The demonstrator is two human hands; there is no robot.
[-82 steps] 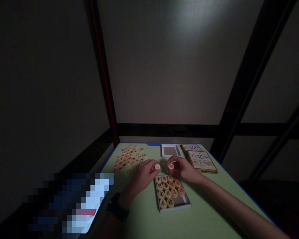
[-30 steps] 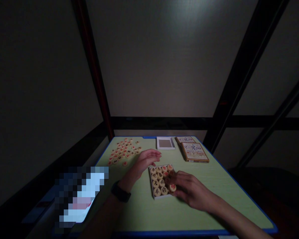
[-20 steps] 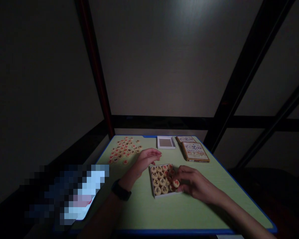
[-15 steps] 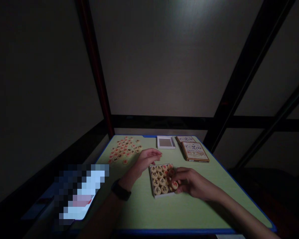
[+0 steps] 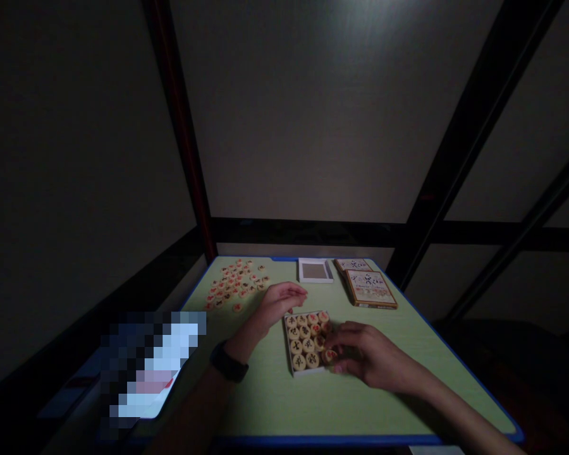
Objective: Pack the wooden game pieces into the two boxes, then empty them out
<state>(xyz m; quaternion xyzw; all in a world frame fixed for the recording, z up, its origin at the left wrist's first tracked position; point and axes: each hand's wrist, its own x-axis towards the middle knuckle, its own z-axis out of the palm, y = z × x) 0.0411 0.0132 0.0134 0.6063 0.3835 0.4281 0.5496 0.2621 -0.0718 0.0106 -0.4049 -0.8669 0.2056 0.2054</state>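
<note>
A shallow white box (image 5: 306,375) holds rows of round wooden Chinese chess pieces (image 5: 308,345) with black or red characters. My right hand (image 5: 367,354) reaches over the box's right side, its thumb and fingers around a Chinese chess piece (image 5: 330,356) at the near right corner. The fingers shade the pieces along that side. Just beyond the box's far left corner hovers my left hand (image 5: 281,303), with a dark band (image 5: 229,362) on its wrist. Its fingers are loosely curved and apart from the thumb, with no piece visible in them.
Many loose Chinese chess pieces (image 5: 234,283) lie scattered at the table's far left. An open white tray (image 5: 329,278) stands at the back. Two printed boxes (image 5: 372,287) overlap at the far right. A blurred bright screen (image 5: 161,373) is by the left edge of the green table (image 5: 360,411).
The piece at my right fingertips has gone down into the near right corner of the box. The right fingers have shifted slightly; my left hand has hardly moved.
</note>
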